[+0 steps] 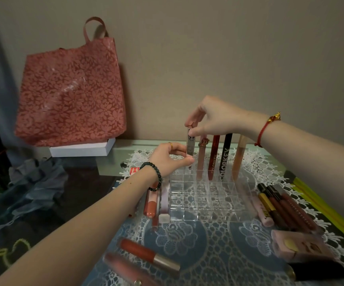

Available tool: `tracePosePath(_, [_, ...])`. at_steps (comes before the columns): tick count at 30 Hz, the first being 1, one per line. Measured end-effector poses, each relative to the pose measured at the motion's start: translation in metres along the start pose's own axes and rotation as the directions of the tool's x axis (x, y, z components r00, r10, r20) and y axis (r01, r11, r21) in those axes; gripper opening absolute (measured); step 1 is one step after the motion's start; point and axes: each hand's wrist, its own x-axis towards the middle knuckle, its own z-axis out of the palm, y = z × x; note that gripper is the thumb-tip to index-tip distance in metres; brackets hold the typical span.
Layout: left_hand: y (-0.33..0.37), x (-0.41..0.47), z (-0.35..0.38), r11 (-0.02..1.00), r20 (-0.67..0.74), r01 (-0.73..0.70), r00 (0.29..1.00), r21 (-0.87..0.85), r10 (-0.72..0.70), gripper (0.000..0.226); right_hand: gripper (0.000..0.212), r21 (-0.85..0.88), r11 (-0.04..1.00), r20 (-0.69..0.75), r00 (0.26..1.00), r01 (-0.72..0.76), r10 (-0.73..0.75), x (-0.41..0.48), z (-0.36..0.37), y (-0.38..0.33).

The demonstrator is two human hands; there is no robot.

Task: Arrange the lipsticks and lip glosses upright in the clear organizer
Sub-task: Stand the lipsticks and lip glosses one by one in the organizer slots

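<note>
The clear gridded organizer [208, 201] stands on a lace mat. In its back row several lip glosses stand upright, among them a dark red tube [214, 157] and a black tube [225, 157]. A silver lip gloss [190, 144] is upright over the back-left cell. My right hand [214, 118] pinches its top from above. My left hand [170, 158] pinches its lower part. More lip glosses lie flat left of the organizer [151, 205], on its right [278, 207] and in front [148, 253].
A red floral bag [72, 89] leans on the wall above a white box [80, 148] at back left. Grey sheer fabric [33, 182] is bunched at the left. Pink boxes [299, 246] and a black lipstick [315, 273] lie at front right. Yellow strips [321, 207] run along the right edge.
</note>
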Motion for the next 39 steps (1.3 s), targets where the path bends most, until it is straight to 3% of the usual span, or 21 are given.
tracePosePath(24, [-0.001, -0.004, -0.002, 0.999, 0.02, -0.015, 1.0, -0.035, 0.015, 0.029, 0.024, -0.094, 0.995, 0.036, 0.999, 0.026, -0.022, 0.0, 0.003, 0.001])
tracePosePath(31, [-0.01, -0.006, -0.023, 0.999, -0.012, -0.014, 1.0, -0.043, 0.013, 0.034, 0.025, -0.041, 0.999, -0.132, 0.99, 0.034, -0.04, -0.01, -0.007, -0.004])
tracePosePath(39, [-0.013, -0.016, -0.071, 1.0, -0.183, -0.011, 0.983, -0.002, 0.01, 0.029, 0.023, 0.159, 0.979, -0.343, 0.937, 0.128, -0.067, -0.052, 0.013, -0.024])
